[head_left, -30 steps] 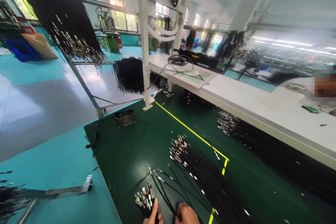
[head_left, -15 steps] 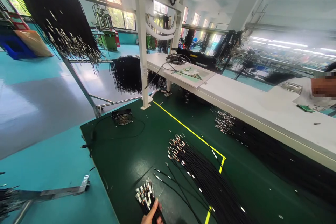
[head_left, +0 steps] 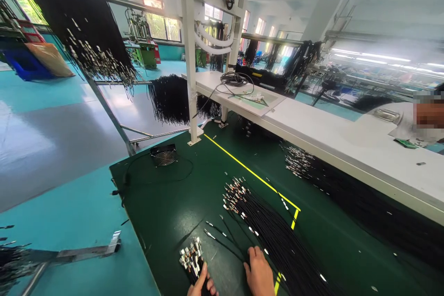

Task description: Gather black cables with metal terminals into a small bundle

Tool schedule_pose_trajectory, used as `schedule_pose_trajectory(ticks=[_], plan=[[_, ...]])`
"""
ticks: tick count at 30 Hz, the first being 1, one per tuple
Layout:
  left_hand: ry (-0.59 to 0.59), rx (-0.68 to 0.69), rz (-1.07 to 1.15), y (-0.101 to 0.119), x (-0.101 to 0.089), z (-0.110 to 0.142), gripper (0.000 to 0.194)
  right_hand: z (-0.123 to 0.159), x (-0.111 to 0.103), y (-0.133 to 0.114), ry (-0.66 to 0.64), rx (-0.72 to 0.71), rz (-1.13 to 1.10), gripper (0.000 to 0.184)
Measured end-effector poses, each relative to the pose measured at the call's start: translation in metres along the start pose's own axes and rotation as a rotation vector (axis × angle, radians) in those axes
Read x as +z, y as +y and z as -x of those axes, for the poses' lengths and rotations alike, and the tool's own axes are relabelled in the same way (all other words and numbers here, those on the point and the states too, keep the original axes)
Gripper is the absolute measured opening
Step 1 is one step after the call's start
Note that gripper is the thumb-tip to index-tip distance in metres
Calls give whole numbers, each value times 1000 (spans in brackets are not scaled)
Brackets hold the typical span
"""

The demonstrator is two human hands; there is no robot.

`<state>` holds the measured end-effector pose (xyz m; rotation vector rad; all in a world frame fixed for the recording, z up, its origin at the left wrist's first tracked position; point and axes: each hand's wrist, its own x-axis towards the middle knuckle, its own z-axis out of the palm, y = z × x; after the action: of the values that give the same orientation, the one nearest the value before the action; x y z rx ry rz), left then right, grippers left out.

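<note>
left hand (head_left: 201, 283) grips metal-tipped bundle (head_left: 193, 261); right hand (head_left: 259, 271) flat

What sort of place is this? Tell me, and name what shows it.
Likely a cable assembly workshop: black cables with metal ends piled on a green worktable, more bundles hanging from a rack, and long white benches.

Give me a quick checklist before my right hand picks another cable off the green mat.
1. Left hand grips the small cable bundle, connector ends up: ok.
2. Right hand free, resting on the mat beside the big cable pile: ok.
3. Loose single cables lie apart between the hands, easy to single out: ok.
4. Bundle's connector ends level with each other: cannot tell.
5. Mat around the hands free of clutter: ok.
6. Fan and its cord away from the hands: ok.
</note>
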<state>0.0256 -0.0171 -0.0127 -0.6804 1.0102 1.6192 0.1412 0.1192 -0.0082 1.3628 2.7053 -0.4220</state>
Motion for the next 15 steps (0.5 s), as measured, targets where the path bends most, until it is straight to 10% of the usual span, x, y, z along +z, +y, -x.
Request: schedule_pose_trajectory(ticks=[10, 15], plan=[[1, 67, -83, 2, 7, 8, 45, 3, -1, -12, -136, 2, 105, 37], [36, 78, -182, 1, 4, 3, 44, 22, 12, -11, -427, -11, -167, 17]])
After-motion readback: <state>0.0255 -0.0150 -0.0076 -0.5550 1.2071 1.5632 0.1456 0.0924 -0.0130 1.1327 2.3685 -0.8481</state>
